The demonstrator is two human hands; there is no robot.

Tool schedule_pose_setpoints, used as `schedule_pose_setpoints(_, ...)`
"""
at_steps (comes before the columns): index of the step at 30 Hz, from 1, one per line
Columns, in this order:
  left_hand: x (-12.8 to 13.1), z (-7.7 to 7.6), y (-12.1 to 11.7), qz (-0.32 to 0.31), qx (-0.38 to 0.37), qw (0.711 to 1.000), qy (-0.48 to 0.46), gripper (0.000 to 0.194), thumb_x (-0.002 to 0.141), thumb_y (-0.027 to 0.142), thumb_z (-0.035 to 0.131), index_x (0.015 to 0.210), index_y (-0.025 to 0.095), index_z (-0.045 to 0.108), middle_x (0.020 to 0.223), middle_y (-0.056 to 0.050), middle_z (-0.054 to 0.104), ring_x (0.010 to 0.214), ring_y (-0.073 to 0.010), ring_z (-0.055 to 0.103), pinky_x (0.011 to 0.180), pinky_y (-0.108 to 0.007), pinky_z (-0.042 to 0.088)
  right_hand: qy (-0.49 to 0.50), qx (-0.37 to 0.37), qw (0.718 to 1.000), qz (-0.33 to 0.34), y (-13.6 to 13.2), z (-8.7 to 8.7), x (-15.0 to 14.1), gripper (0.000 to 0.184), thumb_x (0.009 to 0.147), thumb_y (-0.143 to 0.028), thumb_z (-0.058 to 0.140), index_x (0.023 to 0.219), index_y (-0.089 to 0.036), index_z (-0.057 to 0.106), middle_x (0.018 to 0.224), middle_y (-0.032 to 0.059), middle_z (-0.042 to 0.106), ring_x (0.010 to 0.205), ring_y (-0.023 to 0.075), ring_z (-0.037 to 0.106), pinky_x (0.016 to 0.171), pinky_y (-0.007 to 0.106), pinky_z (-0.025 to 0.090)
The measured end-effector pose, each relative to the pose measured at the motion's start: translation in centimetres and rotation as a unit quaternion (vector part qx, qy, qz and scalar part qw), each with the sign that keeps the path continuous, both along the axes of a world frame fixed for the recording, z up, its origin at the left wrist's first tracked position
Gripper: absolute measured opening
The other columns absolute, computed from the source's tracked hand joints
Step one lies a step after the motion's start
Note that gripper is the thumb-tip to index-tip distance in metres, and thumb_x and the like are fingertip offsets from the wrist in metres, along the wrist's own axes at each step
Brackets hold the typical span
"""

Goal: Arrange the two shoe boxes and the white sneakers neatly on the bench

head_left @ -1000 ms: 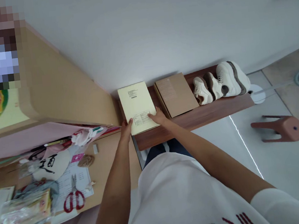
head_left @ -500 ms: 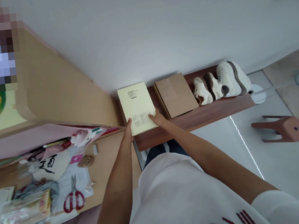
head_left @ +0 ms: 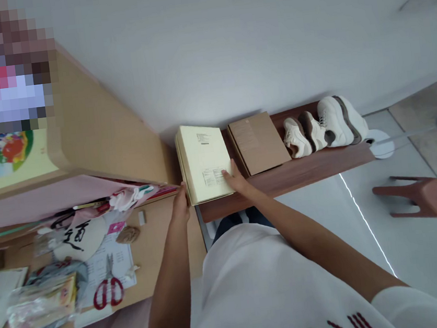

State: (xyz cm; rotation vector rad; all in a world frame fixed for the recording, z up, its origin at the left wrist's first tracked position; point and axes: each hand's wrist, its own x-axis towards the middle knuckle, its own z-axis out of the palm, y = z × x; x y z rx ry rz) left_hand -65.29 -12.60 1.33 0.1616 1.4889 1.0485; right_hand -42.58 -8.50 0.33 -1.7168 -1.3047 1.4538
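Observation:
Between my hands is a pale yellow cardboard box (head_left: 205,152) with printed labels, over the left end of a dark wooden shelf board (head_left: 278,174). My left hand (head_left: 181,202) grips its lower left side, thumb along the edge and the other fingers mostly hidden. At the lower right edge, my right hand (head_left: 236,179) holds it with the thumb on top. The box is tilted, so its left side shows. Just right of it lies a closed brown cardboard box (head_left: 259,142), apart from my right hand.
Beige shoes (head_left: 297,136) and larger white shoes (head_left: 336,121) stand farther right on the board. A brown stool (head_left: 423,196) is on the floor. To the left, a desk (head_left: 164,244) carries red-handled scissors (head_left: 108,287), a white cap (head_left: 81,240) and papers. A wooden panel (head_left: 108,129) rises beside the box.
The yellow box has shifted slightly right and tipped, exposing its left side. My left hand has slid from its top edge to its left side. My right hand still holds the right edge.

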Motion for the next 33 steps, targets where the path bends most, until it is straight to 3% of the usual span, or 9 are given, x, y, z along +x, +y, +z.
schedule_pose_setpoints(5,1.5,2.3,-1.4,-0.026,0.020,0.998,-0.051,0.047,0.088,0.047,0.070,0.127,0.022,0.064,0.123,-0.010,0.073,0.113,-0.0270,0.069,0.086,-0.038,0.061,-0.068,-0.015,0.997,0.040,-1.1,1.9,-0.9,0.084,0.094,-0.072,0.041,0.162,-0.026,0.021,0.171,0.0091,0.008,0.158,0.0317,-0.003,0.126,0.057,0.007)
schedule_pose_setpoints(9,3.2,3.3,-1.6,-0.038,0.063,0.997,-0.037,0.053,0.083,0.044,0.076,0.130,0.025,0.061,0.125,-0.010,0.072,0.115,-0.0289,0.068,0.087,-0.042,0.062,-0.064,-0.014,0.997,0.049,-1.9,2.8,-2.2,0.083,0.094,-0.074,0.035,0.162,-0.029,0.020,0.172,0.0066,0.005,0.157,0.0297,-0.009,0.125,0.060,0.002)
schedule_pose_setpoints(14,4.9,4.1,-1.3,-0.025,0.078,0.996,0.044,0.050,0.079,0.039,0.081,0.123,0.022,0.065,0.124,-0.011,0.072,0.115,-0.0293,0.068,0.088,-0.041,0.061,0.000,0.003,0.996,0.084,-2.0,4.0,-2.4,0.087,0.094,-0.078,0.026,0.164,-0.027,0.012,0.171,0.0045,0.008,0.158,0.0243,-0.003,0.127,0.053,0.002)
schedule_pose_setpoints(19,6.2,5.2,-1.6,-0.012,0.121,0.985,0.126,0.050,0.076,0.036,0.083,0.122,0.020,0.069,0.122,-0.009,0.073,0.117,-0.0291,0.067,0.101,-0.043,0.055,0.069,0.000,0.993,0.091,-2.3,5.1,-1.9,0.102,0.084,-0.081,0.051,0.163,-0.027,0.014,0.170,0.0057,0.019,0.158,0.0253,0.007,0.128,0.051,0.010)
schedule_pose_setpoints(22,6.7,5.4,-2.1,-0.012,0.139,0.978,0.158,0.052,0.076,0.034,0.084,0.123,0.020,0.069,0.122,-0.009,0.073,0.118,-0.0290,0.067,0.105,-0.043,0.053,0.099,0.009,0.991,0.088,-2.6,5.1,-1.8,0.098,0.085,-0.075,0.057,0.162,-0.028,0.021,0.165,0.0057,0.034,0.156,0.0253,0.018,0.128,0.050,0.015)
schedule_pose_setpoints(28,7.1,4.7,-2.8,-0.020,0.138,0.974,0.181,0.056,0.076,0.031,0.083,0.129,0.024,0.065,0.124,-0.006,0.073,0.121,-0.0287,0.065,0.108,-0.042,0.050,0.135,0.020,0.986,0.092,-3.0,5.3,-1.5,0.084,0.091,-0.070,0.051,0.161,-0.030,0.026,0.153,0.0044,0.051,0.149,0.0245,0.036,0.126,0.049,0.025)
schedule_pose_setpoints(33,7.4,3.5,-3.4,-0.024,0.141,0.968,0.204,0.053,0.075,0.029,0.084,0.125,0.024,0.067,0.121,-0.007,0.073,0.119,-0.0289,0.066,0.108,-0.044,0.050,0.142,0.035,0.985,0.089,-3.7,5.5,-1.5,0.082,0.095,-0.068,0.046,0.161,-0.027,0.024,0.151,0.0052,0.054,0.148,0.0215,0.038,0.125,0.043,0.026)
